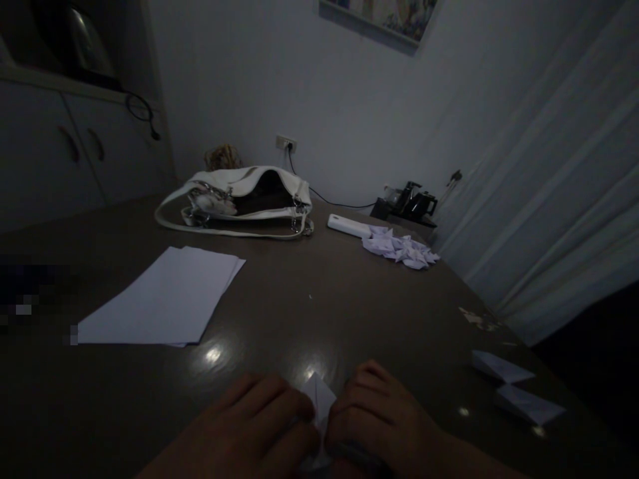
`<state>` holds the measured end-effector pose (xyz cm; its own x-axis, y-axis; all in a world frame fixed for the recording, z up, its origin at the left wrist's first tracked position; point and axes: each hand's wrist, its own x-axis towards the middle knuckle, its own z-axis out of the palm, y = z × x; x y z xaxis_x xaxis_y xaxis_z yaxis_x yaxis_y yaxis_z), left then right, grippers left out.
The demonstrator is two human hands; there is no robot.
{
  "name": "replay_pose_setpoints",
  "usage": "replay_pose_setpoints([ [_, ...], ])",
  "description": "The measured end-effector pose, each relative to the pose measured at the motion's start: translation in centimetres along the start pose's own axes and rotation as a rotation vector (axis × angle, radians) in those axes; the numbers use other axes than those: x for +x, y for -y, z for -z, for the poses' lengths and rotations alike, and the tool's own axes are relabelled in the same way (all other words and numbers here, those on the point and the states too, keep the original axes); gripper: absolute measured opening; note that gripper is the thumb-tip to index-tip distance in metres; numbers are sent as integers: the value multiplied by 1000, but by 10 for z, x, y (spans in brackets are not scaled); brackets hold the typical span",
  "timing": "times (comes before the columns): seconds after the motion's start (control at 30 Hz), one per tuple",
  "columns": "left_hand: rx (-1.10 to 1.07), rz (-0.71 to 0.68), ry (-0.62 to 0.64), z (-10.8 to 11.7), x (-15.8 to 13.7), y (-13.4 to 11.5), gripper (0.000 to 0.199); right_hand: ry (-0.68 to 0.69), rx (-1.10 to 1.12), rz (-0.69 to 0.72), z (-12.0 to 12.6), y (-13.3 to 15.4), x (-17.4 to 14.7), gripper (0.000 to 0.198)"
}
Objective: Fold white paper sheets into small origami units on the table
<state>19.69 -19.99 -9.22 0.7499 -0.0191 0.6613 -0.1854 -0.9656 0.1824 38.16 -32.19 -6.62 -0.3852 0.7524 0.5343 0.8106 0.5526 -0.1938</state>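
Note:
Low in the view, a small folded sheet of white paper (318, 392) lies on the dark table with its pointed tip facing away from me. My left hand (262, 422) presses on its left side, the fingers bent and closed on it. From the other side my right hand (377, 416) grips the right edge, its fingers curled together. A crease runs down the middle of the paper between my fingertips. My hands cover most of its lower part. Something dark and smooth shows under my right hand, too dim to name.
A stack of white paper (164, 299) lies to the left. Behind it stands a white handbag (249, 179). Farther right are a white box-like object (348, 226) and a pile of folded paper pieces (399, 249). Two folded pieces (529, 402) lie near the right edge.

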Motion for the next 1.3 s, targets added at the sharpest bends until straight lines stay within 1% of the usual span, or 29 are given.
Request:
replay_pose_setpoints([
  [0.1,-44,22,16,-1,0,-1,29,-32,13,13,-2,0,0,11],
  [0.17,-58,48,-2,1,3,-3,30,-51,13,23,-3,1,-1,14],
  [0.23,-41,79,-12,6,7,-6,29,-63,13,24,-2,1,0,17],
  [0.3,-7,124,16,11,11,-9,25,-66,4,11,-2,2,0,21],
  [0.43,-3,90,8,14,12,-8,27,-65,-14,-31,0,2,0,26],
  [0.6,-11,98,-10,11,7,-6,41,-65,-14,-67,1,3,0,27],
  [0.67,-9,115,2,13,8,-6,42,-61,-10,-84,1,3,0,30],
  [0.73,-13,119,55,15,10,-7,41,-60,-10,-99,0,3,-1,35],
  [0.8,-15,122,25,16,12,-6,44,-59,-17,-110,-1,2,-2,40],
  [0.87,-12,124,35,16,12,-5,42,-62,-24,-115,-2,2,-2,42],
  [0.97,9,129,60,14,11,-3,35,-57,-26,-122,-2,1,-3,39],
  [1.1,22,121,127,15,9,-1,20,-35,-11,-149,-1,2,-2,36],
  [1.17,27,129,134,16,9,-1,17,-40,0,-176,0,3,-1,34],
  [1.3,24,182,126,18,9,-2,25,11,24,-267,4,7,0,24],
])
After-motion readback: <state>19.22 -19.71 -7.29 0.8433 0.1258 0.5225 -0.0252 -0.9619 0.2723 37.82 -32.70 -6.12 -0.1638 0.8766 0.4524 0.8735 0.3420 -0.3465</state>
